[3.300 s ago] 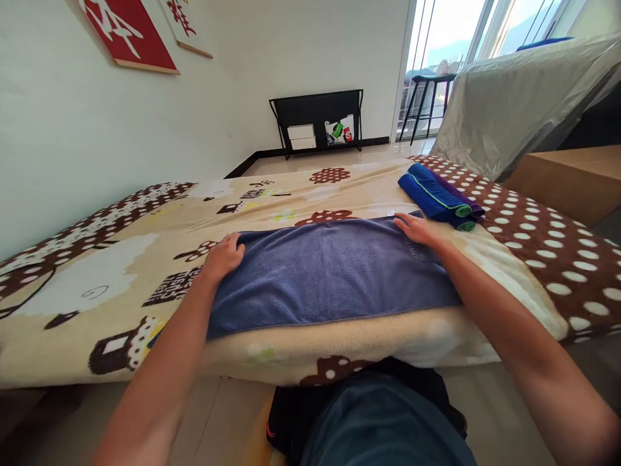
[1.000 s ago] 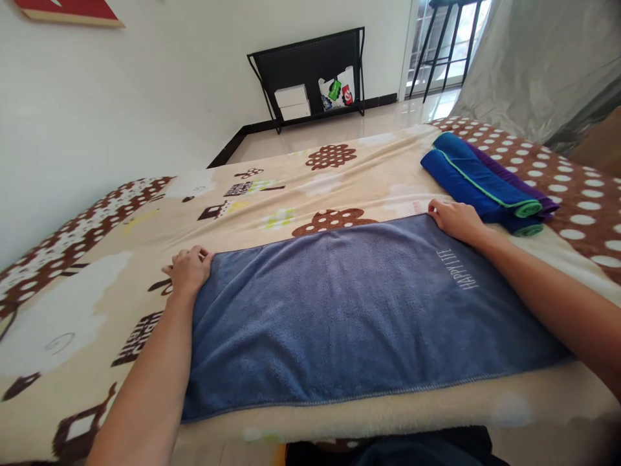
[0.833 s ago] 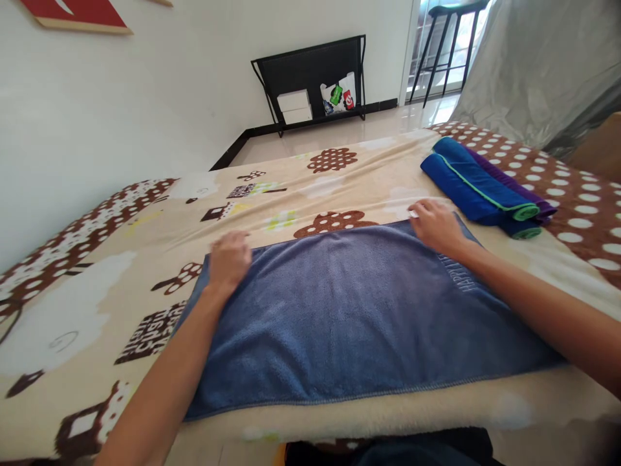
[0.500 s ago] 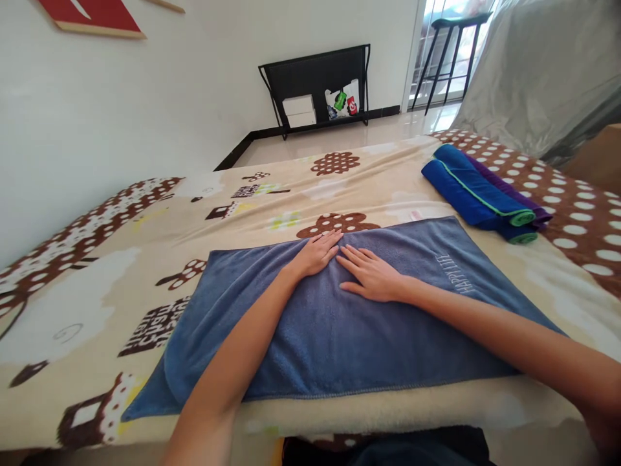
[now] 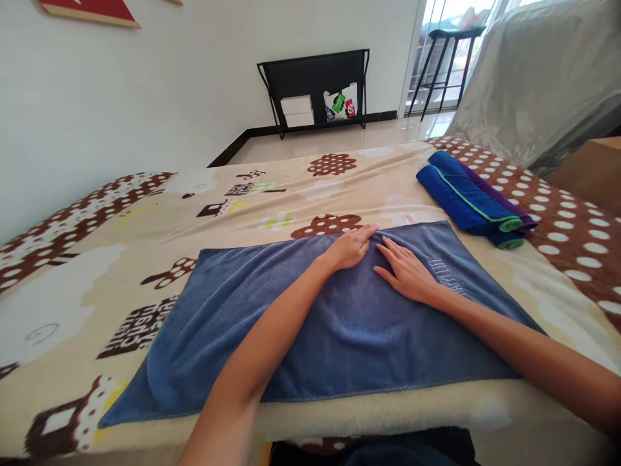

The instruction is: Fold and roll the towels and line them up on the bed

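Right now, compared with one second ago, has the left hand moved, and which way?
Yes, rightward: the left hand was left of the nearer brown print; now it lies on the towel by that print's right end.

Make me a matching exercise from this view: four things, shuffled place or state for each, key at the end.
Things
1. towel
2. blue rolls
3. stool
4. white boxes

Place or state
A. in front of the bright glass
B. rolled up, green-edged
C. at the black rack
D. spread out under the left hand and right hand

Pairs: 1-D, 2-B, 3-A, 4-C
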Tool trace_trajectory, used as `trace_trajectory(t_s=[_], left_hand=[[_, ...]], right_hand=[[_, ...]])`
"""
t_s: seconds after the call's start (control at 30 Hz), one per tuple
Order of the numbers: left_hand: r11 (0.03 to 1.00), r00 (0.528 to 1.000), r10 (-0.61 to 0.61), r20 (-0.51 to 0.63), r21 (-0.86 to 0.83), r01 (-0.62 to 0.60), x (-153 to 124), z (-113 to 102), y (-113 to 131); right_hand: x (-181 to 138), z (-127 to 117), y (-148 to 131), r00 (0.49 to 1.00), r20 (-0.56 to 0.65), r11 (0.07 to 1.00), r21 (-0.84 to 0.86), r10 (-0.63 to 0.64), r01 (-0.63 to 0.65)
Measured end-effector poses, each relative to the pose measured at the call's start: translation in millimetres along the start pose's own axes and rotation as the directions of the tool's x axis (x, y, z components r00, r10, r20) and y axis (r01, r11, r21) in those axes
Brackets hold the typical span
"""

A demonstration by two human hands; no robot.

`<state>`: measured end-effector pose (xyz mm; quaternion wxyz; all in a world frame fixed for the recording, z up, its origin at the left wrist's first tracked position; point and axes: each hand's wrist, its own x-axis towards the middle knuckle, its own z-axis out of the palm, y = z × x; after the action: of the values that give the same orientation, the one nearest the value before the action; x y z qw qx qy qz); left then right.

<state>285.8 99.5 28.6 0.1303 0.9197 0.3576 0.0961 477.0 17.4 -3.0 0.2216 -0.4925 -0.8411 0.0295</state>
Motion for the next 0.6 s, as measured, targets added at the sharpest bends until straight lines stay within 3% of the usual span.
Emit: trace_trajectory(t_s=[0.13,0.23,0.3,0.43,0.53,0.6], left_hand=[[0.997,0.992,0.08,0.094,0.0,-0.081,19,18,5],[0.987,0.991,0.113,0.077,0.107,-0.121,20,24,6],[0.984,0.996,0.078,0.044,0.158,-0.084,22,24,12],[0.97,0.993,0.032,-0.117,0.245,-0.003,42,28,45],[0.969,0.986,0.131,-0.101,0.223,-0.105,66,41,73],[0.973,0.987,0.16,-0.025,0.173,-0.153,82,52,87]], right_hand=[[-44,-9,-11,0.98,0.157,0.992,0.028,-0.125,0.122],[-78,-30,-31,0.924,0.266,0.958,0.162,-0.275,0.239],[-93,-45,-42,0.875,0.336,0.924,0.279,-0.349,0.262],[-113,-73,-52,0.808,0.413,0.849,0.493,-0.42,0.19],[-132,-94,-41,0.774,0.438,0.781,0.614,-0.457,0.113],[-151,-103,-22,0.844,0.398,0.801,0.596,-0.359,0.059]])
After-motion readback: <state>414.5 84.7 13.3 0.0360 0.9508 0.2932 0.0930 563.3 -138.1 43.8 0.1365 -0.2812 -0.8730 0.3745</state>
